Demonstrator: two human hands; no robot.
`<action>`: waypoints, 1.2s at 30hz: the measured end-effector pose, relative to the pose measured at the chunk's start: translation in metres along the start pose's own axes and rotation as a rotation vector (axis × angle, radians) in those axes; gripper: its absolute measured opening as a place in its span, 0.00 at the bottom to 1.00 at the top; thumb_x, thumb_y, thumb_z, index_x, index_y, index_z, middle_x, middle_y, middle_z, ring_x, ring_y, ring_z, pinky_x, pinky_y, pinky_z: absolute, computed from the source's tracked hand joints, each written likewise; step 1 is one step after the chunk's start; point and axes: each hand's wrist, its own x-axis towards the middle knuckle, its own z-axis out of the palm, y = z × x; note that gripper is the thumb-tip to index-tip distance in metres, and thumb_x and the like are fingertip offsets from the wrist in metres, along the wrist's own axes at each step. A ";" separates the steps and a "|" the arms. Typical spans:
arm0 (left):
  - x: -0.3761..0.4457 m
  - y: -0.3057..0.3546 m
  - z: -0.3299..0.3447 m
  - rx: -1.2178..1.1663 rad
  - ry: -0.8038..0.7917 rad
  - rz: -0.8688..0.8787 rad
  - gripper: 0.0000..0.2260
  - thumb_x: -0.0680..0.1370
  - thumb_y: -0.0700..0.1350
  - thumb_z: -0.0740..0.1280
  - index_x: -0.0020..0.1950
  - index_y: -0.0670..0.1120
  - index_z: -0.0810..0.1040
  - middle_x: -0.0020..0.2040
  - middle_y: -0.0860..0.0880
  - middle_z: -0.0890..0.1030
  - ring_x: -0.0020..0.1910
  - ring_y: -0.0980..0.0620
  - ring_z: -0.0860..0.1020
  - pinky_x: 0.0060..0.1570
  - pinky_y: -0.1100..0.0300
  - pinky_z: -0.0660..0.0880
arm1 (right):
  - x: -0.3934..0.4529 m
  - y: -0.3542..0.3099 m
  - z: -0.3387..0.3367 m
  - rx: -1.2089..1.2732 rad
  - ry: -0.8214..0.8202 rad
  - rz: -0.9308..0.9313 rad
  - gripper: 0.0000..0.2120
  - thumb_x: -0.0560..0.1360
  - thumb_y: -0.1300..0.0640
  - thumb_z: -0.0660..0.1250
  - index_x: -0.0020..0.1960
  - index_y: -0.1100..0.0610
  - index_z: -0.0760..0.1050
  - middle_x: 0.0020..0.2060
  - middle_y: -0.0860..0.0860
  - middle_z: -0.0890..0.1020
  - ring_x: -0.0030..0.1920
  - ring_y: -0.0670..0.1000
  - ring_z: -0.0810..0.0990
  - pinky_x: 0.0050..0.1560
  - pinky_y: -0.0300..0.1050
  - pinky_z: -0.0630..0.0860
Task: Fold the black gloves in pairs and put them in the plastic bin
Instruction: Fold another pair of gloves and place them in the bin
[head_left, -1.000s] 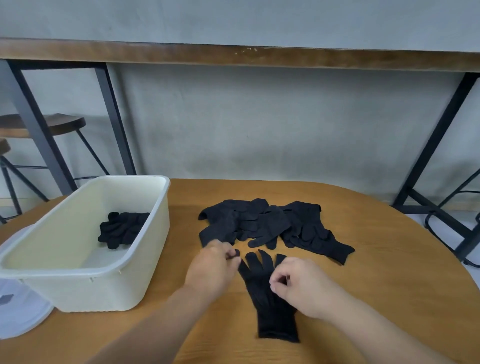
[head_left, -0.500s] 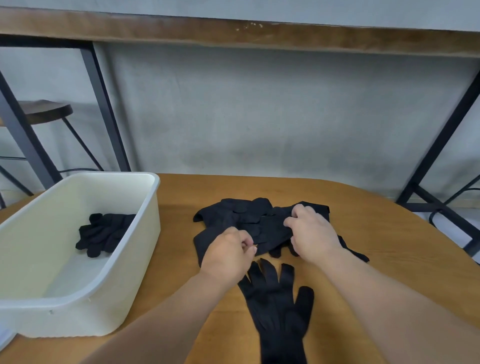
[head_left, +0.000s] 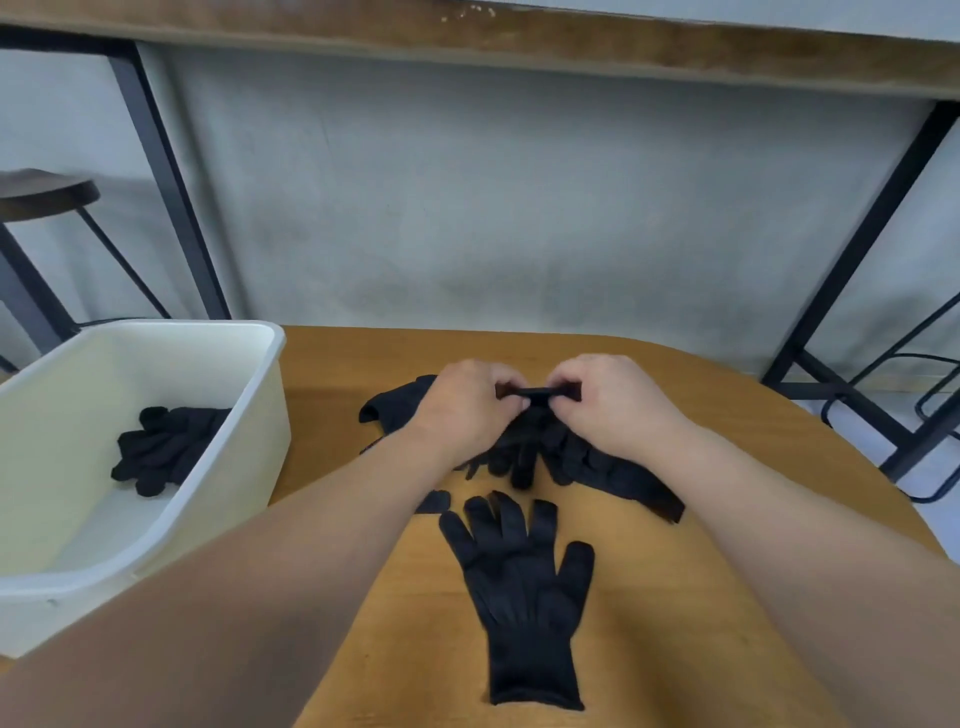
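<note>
While both hands pinch one glove's cuff (head_left: 537, 392) above the pile (head_left: 597, 462), I log the grab.
Left hand (head_left: 467, 410), right hand (head_left: 608, 402) clamped on it; flat glove (head_left: 522, 587) lies nearer me on table (head_left: 727, 426); folded pair (head_left: 161, 449) inside plastic bin (head_left: 260, 395).

This is looking like a casual workroom or cafe-style corner rather than a kitchen or lab. A rounded wooden table (head_left: 727, 415) is sitting before a plain grey wall (head_left: 519, 218); behind the table a high wooden counter (head_left: 467, 36) on black metal legs is running, with a bar stool (head_left: 47, 192) standing beneath its left end.
</note>
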 end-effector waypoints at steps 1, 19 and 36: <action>-0.002 0.005 -0.008 -0.036 -0.004 -0.009 0.06 0.78 0.48 0.67 0.51 0.53 0.83 0.44 0.54 0.83 0.43 0.53 0.81 0.45 0.58 0.79 | -0.002 -0.001 -0.010 0.061 0.010 0.033 0.07 0.77 0.56 0.66 0.50 0.48 0.82 0.43 0.44 0.82 0.45 0.48 0.78 0.45 0.44 0.76; -0.054 0.069 -0.068 -0.303 -0.015 0.032 0.01 0.75 0.45 0.73 0.44 0.50 0.82 0.40 0.55 0.81 0.38 0.59 0.77 0.38 0.70 0.73 | -0.054 -0.045 -0.101 0.220 -0.092 0.073 0.04 0.72 0.51 0.74 0.43 0.51 0.81 0.32 0.46 0.82 0.34 0.48 0.79 0.37 0.41 0.74; -0.123 -0.004 0.009 0.058 0.013 0.189 0.08 0.76 0.39 0.68 0.48 0.52 0.82 0.48 0.60 0.78 0.44 0.65 0.76 0.44 0.75 0.69 | -0.130 -0.023 0.005 0.137 0.052 -0.139 0.07 0.75 0.58 0.69 0.49 0.49 0.84 0.46 0.42 0.81 0.46 0.43 0.78 0.51 0.39 0.75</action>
